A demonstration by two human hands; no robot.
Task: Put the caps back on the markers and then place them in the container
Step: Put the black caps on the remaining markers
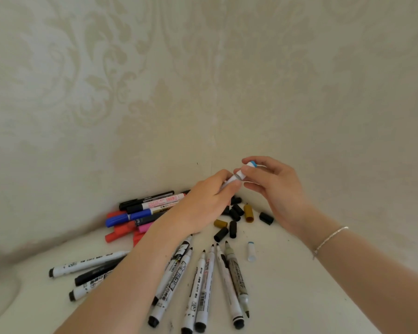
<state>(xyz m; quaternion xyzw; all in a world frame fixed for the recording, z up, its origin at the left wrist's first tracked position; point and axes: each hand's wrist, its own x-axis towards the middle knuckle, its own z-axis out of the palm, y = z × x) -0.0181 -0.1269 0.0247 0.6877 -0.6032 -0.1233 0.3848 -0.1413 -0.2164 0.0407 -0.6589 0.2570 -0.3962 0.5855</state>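
Hands above loose black caps

Loose caps crowd corner; uncapped markers fan across front; bare tabletop right.

A pile of capped markers lies left of centre against the wall. Loose caps sit just right of it. Uncapped markers fan across the table at lower centre, possibly overlapping, one cap to their right.
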